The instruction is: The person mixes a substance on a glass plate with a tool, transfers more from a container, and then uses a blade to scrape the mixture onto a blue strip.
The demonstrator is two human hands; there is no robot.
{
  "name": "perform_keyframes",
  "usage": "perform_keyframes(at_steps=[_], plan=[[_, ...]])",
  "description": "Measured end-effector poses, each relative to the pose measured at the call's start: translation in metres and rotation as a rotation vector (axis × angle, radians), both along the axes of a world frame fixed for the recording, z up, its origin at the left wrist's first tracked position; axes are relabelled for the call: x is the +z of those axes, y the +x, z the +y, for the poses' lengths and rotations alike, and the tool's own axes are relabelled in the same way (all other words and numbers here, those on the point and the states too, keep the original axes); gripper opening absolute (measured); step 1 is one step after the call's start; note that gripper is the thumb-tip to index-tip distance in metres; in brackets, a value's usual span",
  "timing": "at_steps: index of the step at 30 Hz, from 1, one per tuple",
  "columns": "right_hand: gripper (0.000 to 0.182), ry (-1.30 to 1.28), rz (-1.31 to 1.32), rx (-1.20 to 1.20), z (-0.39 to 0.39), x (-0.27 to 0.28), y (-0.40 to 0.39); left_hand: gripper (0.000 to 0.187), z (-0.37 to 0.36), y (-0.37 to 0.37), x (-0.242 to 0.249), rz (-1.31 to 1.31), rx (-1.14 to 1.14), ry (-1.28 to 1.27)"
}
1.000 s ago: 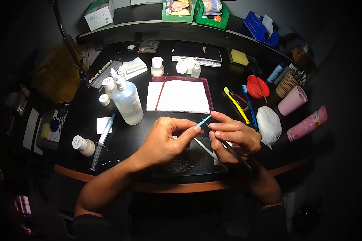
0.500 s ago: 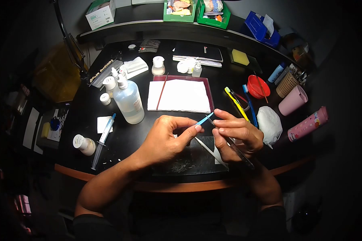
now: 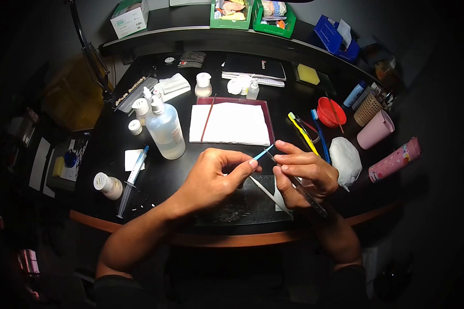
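Note:
My left hand [image 3: 216,172] is closed, pinching a thin light-blue stick [image 3: 264,152] between thumb and forefinger. The stick points up and to the right. In my right hand [image 3: 312,172] is a slim dark-handled tool that looks like a craft knife [image 3: 309,196], its narrow tip right at the blue stick. Both hands are above the near part of the bench. Below them a pale, pointed stick [image 3: 267,189] lies slantwise across a dark, scratched plate [image 3: 227,208], partly hidden by my right hand.
Beyond my hands a white paper pad [image 3: 234,123] bears a thin red brush [image 3: 208,121]. At left stand a large clear bottle [image 3: 166,134], a syringe [image 3: 133,180] and a jar [image 3: 107,185]. Toothbrushes [image 3: 305,135], a red bowl [image 3: 331,112] and a white lump [image 3: 344,162] are at right.
The blue stick looks slightly narrower, turned a little in my left fingers. Both hands stay in nearly the same place.

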State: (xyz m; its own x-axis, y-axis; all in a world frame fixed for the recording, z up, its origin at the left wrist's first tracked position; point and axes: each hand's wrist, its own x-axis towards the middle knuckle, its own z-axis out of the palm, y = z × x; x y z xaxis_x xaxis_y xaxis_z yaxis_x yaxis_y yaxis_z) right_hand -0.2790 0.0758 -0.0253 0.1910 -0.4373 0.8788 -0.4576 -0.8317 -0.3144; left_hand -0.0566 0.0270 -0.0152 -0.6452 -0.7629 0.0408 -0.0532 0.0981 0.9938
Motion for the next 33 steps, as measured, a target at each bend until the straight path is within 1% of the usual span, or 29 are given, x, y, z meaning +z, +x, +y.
perform_keyframes(at_steps=[1,4,8,13,16,21,25,28,32,33], plan=[[0.022,-0.003,0.001,0.031,-0.0020,-0.0030,-0.0003,0.029,-0.0003,0.0005,-0.0009,0.003,0.000,0.001],[0.021,-0.018,-0.001,-0.026,-0.0022,-0.0010,0.0011,0.032,-0.0016,-0.0001,-0.0034,0.007,-0.008,0.010],[0.019,-0.056,-0.108,-0.079,-0.0070,-0.0051,0.0000,0.033,-0.0015,-0.0004,-0.0031,0.033,-0.011,0.044],[0.022,-0.023,0.004,0.026,-0.0026,-0.0022,0.0012,0.036,-0.0022,0.0007,-0.0025,0.034,-0.021,0.046],[0.023,-0.008,0.020,0.003,-0.0020,-0.0019,0.0027,0.035,-0.0013,-0.0003,-0.0015,0.045,-0.006,0.056],[0.021,-0.027,-0.078,-0.058,-0.0048,-0.0050,-0.0004,0.037,-0.0020,0.0000,-0.0019,0.027,-0.002,0.052],[0.022,-0.022,-0.010,0.011,-0.0033,-0.0030,0.0016,0.039,-0.0030,0.0009,-0.0044,0.012,-0.033,0.043],[0.023,-0.006,0.003,0.002,-0.0034,-0.0051,0.0014,0.040,-0.0024,0.0011,-0.0035,0.004,-0.027,0.043],[0.022,-0.056,-0.055,-0.071,-0.0072,-0.0049,-0.0003,0.041,-0.0018,0.0011,-0.0030,-0.015,-0.020,0.047],[0.021,-0.053,-0.074,-0.055,-0.0066,-0.0051,-0.0001,0.042,-0.0020,0.0009,-0.0031,-0.019,-0.023,0.042]])
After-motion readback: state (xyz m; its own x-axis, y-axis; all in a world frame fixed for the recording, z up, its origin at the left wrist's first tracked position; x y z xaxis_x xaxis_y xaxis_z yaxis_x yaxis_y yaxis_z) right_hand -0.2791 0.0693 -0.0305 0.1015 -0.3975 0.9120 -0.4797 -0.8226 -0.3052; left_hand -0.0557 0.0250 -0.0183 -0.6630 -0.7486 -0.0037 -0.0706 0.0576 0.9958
